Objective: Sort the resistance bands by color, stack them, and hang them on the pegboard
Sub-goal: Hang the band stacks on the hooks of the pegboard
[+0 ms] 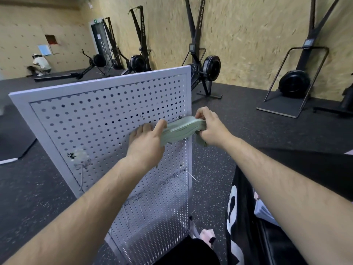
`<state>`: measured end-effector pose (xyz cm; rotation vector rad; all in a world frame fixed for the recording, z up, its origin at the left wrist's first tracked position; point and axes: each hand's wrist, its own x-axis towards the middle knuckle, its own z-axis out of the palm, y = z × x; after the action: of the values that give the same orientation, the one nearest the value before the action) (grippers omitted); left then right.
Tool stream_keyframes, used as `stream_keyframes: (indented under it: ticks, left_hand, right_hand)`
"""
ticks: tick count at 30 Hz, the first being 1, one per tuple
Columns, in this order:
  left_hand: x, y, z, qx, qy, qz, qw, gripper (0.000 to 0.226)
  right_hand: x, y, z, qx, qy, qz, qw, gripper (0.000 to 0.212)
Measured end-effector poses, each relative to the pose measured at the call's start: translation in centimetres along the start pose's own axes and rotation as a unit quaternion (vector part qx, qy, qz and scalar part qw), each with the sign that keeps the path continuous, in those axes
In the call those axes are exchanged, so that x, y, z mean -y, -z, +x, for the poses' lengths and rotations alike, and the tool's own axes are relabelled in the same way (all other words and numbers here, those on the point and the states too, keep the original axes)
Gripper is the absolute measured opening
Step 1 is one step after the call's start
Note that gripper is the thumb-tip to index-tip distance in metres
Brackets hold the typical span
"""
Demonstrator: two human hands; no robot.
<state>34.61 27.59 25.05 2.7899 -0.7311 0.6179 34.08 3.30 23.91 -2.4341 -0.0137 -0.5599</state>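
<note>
In front of the white pegboard (99, 119), both of the person's bare arms reach forward with a stack of pale green resistance bands (179, 129) stretched between the hands. The stack lies flat and layered, held against the upper right part of the board, close to its right edge. The left hand (147, 140) is clenched around the near, left end of the stack, thumb on top and fingers spread toward the perforated panel. The right hand (210, 127) grips the far, right end, fingers curled over the top edge, and a short loop of green band hangs down below that fist.

A thin metal hook (186, 139) juts from the board just under the bands; whether the stack rests on it I cannot tell. Lower down, another wire hook (192, 175) sticks out from the right side of the panel, bare, and on the left side a blurred tangle of wire hooks (82, 163) sits against the holes.

The board stands upright on dark speckled rubber flooring (238, 121). Behind it, along a chipboard wall (248, 35), several black ski machines (202, 66) are lined up. Far off at the left, another person (41, 64) crouches near the wall. At the bottom right, black cloth with white print (235, 217) shows beside the right forearm.
</note>
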Motion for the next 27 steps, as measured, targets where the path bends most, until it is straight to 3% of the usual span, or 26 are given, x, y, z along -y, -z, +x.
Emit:
stream_keyframes:
  ticks: [4,8,13,22,27]
  left_hand:
    - [0.0,0.1,-0.6,0.010,-0.002,-0.019,1.000,0.053]
    - [0.0,1.6,-1.2,0.011,-0.008,-0.010,1.000,0.056]
    - [0.3,2.8,-1.2,0.058,-0.007,-0.133,0.989,0.047]
    - [0.2,3.5,-1.4,0.037,-0.005,-0.161,0.986,0.035]
    - [0.2,3.5,-1.2,0.037,0.001,-0.147,0.988,0.033]
  right_hand:
    - [-0.8,-0.2,-0.8,-0.024,0.021,0.008,0.999,0.048]
    - [-0.5,0.6,-1.6,0.002,0.016,0.012,1.000,0.047]
    - [0.5,2.2,-2.5,0.071,0.012,0.028,0.997,0.061]
    - [0.7,2.7,-2.7,0.037,0.047,-0.004,0.998,0.033]
    - [1.7,2.9,-2.8,0.038,0.049,-0.038,0.997,0.032]
